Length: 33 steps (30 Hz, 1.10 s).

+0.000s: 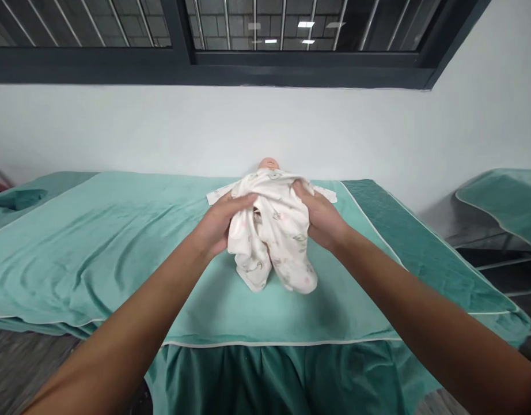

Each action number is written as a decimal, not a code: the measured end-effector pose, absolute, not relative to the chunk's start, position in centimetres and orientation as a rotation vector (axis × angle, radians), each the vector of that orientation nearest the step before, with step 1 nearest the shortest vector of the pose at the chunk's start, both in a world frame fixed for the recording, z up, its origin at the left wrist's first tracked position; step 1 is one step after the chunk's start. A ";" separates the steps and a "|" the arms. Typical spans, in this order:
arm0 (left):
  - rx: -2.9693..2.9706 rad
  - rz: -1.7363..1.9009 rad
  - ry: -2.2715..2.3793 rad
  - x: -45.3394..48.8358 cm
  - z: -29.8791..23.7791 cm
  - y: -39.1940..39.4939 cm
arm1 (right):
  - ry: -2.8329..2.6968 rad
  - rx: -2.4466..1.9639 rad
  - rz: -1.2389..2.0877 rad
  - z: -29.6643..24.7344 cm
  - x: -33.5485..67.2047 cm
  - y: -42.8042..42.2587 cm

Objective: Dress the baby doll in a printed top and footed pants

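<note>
A doll [269,163] lies on its back on a green bed cover, its head toward the wall and only the head showing clearly. White footed baby clothes [287,230] with a small printed pattern cover its body. My left hand [222,219] grips the cloth on the left side, thumb on top. On the right side, my right hand [319,213] pinches the same garment, its thumb pressed on the fabric. Both legs of the garment hang toward me, above the cover. Pale sleeves stick out flat to either side. Most fingers are hidden under the cloth.
The green velvety cover [131,230] with white piping spreads over the bed and drapes down its front. Behind it stands a white wall [162,127] below a dark-framed window [308,60] with bars. At right are another green cloth [503,196] and metal rails [511,263].
</note>
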State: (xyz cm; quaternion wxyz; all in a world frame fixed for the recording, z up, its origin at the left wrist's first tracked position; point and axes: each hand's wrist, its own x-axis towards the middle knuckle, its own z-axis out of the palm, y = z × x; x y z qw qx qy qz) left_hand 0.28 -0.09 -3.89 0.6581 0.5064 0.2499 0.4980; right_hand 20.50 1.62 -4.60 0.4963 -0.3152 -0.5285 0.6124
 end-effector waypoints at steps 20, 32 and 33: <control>0.989 1.191 0.625 2.1 -6.4 0.6 | -1.370 -0.802 1.568 -7.4 20.4 2.0; 1.113 0.713 0.681 1.8 -6.0 0.4 | -1.270 -0.772 1.632 -4.8 20.3 0.9; 1.097 0.771 0.660 1.9 -6.2 0.5 | -1.257 -0.755 1.653 -5.1 20.2 0.9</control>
